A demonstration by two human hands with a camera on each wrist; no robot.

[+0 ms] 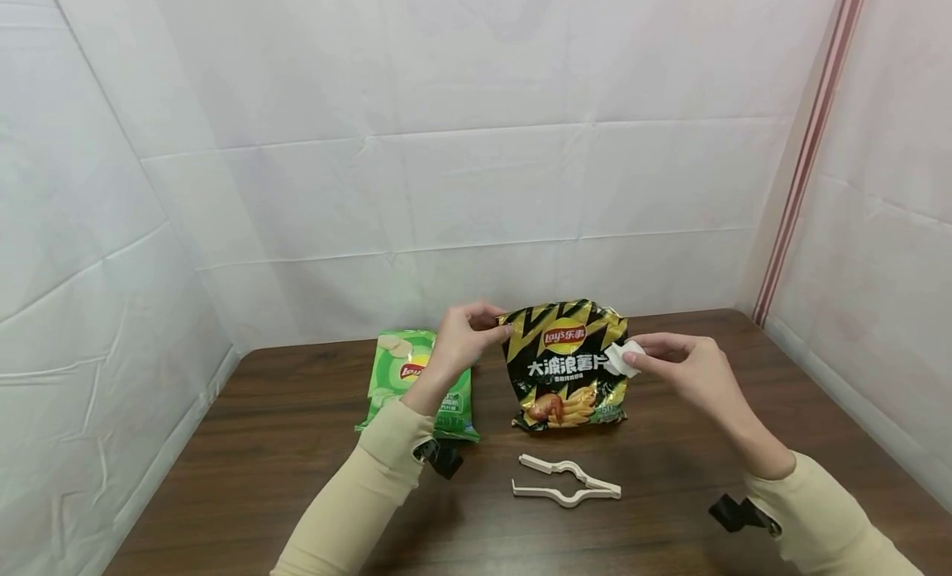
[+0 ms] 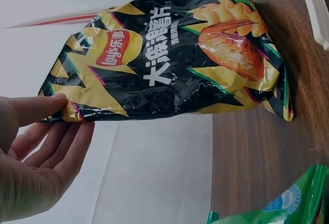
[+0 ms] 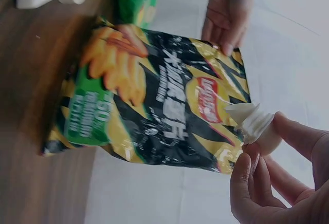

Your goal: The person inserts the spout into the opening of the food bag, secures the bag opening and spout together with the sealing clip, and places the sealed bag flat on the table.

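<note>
A black and yellow Lay's chip bag [image 1: 565, 365] is held upright over the table, its printed front toward the head camera. My left hand [image 1: 464, 338] pinches its top left corner between thumb and fingers, seen closely in the left wrist view. In the right wrist view my right hand [image 3: 285, 175] pinches a small white ridged piece [image 3: 257, 126] with a pointed tip, like a threaded spout. That piece is in front of the bag's right edge; whether it touches the bag I cannot tell. A white V-shaped bag clip [image 1: 573, 487] lies spread on the table below the bag.
A green Lay's chip bag [image 1: 383, 386] lies at the left, partly behind my left forearm. The dark wooden table [image 1: 283, 444] reaches back to a white cloth wall [image 1: 476, 188]. More white cloth hangs at both sides.
</note>
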